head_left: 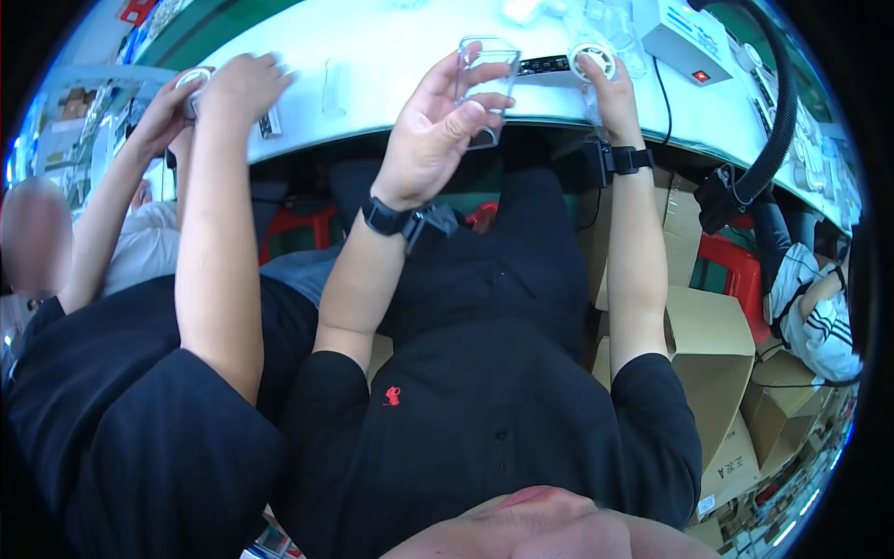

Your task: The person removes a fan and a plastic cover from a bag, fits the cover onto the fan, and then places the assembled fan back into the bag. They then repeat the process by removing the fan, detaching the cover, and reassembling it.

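My left hand (426, 149) grips a clear rectangular plastic case (488, 58) above the near edge of the white table. Its thumb presses one side, and the other fingers show through the transparent walls. To the right, my right hand (616, 110) pinches a white-rimmed roll of tape (596, 51) with the thumb over its face. A dark strip with pale markings (543, 65) lies between the two hands, its right end close to the roll. Crumpled clear plastic (610, 23) sits just beyond the roll.
A co-worker's hand (244, 88) works at my left, with another white roll nearby. A light box with a red switch (687, 42) stands at the back right, beside a black flexible hose (782, 112). Cardboard boxes (708, 349) and a red stool (736, 275) are at my right.
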{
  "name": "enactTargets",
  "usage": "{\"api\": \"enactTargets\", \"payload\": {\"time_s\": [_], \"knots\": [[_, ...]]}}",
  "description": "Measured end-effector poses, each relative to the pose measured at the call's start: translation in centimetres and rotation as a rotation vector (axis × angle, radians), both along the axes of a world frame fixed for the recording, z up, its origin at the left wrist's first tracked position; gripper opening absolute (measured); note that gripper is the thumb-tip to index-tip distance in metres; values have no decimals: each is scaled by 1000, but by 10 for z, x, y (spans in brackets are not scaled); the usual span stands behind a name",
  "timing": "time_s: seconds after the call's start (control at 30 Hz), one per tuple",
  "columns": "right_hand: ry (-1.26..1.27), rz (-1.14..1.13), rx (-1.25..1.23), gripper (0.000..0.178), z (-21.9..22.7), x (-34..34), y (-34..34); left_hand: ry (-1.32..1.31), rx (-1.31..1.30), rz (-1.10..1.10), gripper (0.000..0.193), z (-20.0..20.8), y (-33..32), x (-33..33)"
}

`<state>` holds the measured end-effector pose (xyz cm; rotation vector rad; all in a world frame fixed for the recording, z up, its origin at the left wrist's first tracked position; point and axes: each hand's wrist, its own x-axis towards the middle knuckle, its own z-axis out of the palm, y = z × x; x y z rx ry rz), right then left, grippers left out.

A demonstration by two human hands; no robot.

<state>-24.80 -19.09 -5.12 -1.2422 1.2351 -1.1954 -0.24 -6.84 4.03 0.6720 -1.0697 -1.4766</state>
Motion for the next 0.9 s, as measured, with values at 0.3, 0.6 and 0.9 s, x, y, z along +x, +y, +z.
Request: {"api": "enactTargets", "payload": {"time_s": [0.3, 0.6, 0.9], "knots": [[53, -2, 8, 62, -3, 2, 0, 149, -30, 21, 81, 37, 48, -20], [135, -33, -60, 65, -7, 1, 1, 168, -38, -5, 89, 39, 57, -19], [88, 38, -45, 70, -11, -5, -4, -324, -374, 313, 93, 39, 62, -25]]}}
